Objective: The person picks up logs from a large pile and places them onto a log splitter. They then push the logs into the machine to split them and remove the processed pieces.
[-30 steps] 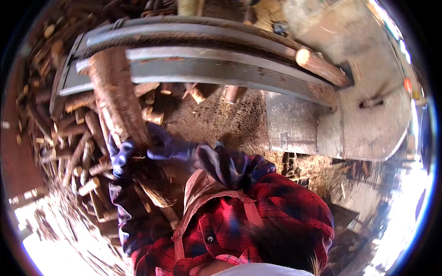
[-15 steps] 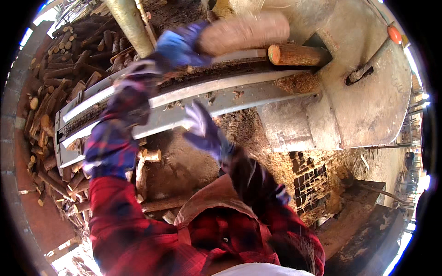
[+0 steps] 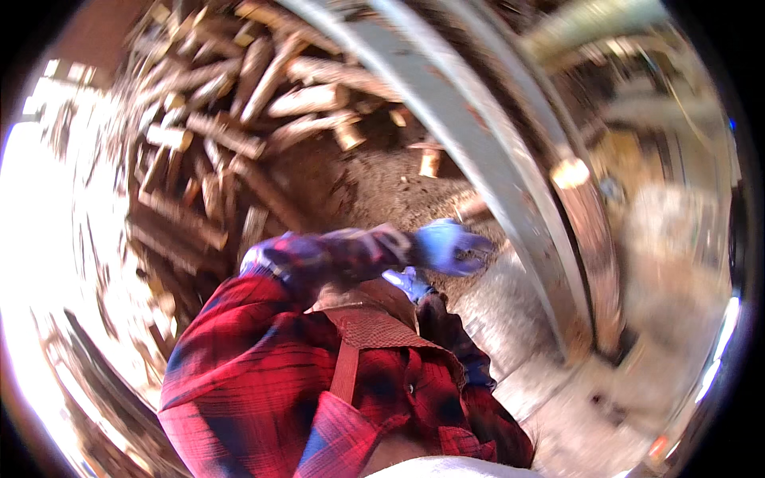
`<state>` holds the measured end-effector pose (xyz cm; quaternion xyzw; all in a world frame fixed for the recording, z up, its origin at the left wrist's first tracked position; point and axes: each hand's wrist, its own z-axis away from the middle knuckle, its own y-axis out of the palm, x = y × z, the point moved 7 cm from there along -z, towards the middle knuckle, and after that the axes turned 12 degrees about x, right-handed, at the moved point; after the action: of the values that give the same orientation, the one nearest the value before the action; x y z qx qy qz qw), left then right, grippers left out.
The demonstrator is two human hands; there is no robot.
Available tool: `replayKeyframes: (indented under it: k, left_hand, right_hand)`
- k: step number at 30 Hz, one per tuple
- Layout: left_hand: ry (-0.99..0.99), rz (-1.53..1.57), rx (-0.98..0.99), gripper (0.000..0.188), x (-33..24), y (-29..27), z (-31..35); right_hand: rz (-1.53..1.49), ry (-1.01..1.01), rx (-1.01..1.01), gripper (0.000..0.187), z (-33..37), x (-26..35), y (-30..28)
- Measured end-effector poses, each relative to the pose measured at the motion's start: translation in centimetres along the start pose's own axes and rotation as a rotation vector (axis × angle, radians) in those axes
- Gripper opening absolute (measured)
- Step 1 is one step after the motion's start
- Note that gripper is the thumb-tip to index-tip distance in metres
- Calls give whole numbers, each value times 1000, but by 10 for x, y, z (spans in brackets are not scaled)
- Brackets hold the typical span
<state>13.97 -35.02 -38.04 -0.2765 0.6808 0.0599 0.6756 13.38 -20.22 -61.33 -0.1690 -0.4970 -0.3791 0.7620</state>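
Observation:
My left hand (image 3: 453, 247), in a blue glove, is in front of my body beside the metal conveyor trough (image 3: 486, 175). Its fingers are slightly curled and apart, with nothing between them. Close to my apron, just behind it, is my right hand (image 3: 409, 284), also gloved; its fingers look stretched out and hold nothing that I can see. A thick log (image 3: 591, 247) lies lengthwise in the trough to the right of both hands, its pale cut end facing away from me. Motion blurs much of the picture.
A big heap of cut logs (image 3: 231, 135) covers the ground at the left. Short pieces, such as a log stub (image 3: 429, 162), lie on the dirt near the trough. A pale post (image 3: 594, 32) stands beyond the trough, and a metal housing (image 3: 574, 406) is at the lower right.
My view has swung left toward the log heap. My left hand has let go of a log and drawn back toward my body. My right hand has come in close to the apron.

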Motion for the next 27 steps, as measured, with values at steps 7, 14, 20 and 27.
replayKeyframes:
  k: [7,14,20,27]
  left_hand:
    - [-1408,487,-645,55,215,-8,422]
    - [-1359,1109,-1397,25,281,201,563]
    - [-1709,1843,-1525,27,288,329,484]
    - [-1338,1490,-1541,32,327,241,435]
  right_hand:
    - [477,399,109,104,-249,21,-66]
    - [1406,490,-181,128,-561,110,-200]
    - [1615,309,-148,130,-709,79,-296]
    - [1557,653,-93,128,-683,81,-266]
